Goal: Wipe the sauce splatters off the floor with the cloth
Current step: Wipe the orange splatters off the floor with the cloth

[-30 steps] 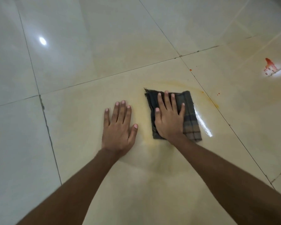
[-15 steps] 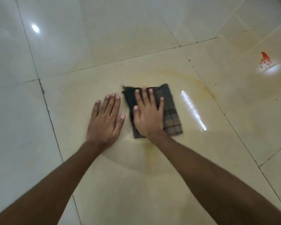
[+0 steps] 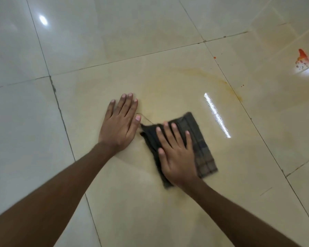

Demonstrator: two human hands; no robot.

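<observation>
A dark folded checked cloth (image 3: 201,150) lies flat on the glossy cream tile floor (image 3: 150,50). My right hand (image 3: 176,154) presses on it with straight, spread fingers. My left hand (image 3: 120,122) rests flat on the bare tile just left of the cloth, its thumb close to the cloth's far corner. A faint orange smear (image 3: 214,79) arcs across the tile beyond the cloth. A red sauce splatter (image 3: 302,57) sits far right, with small red drops (image 3: 214,57) nearer the grout line.
Dark grout lines (image 3: 59,107) cross the floor. A wet, shiny streak (image 3: 217,115) lies right of the cloth. Light glares show at the far left (image 3: 43,20) and beside the red splatter.
My right hand has slid the cloth left and then back toward me across the tile. My left hand stays flat on the floor beside it.
</observation>
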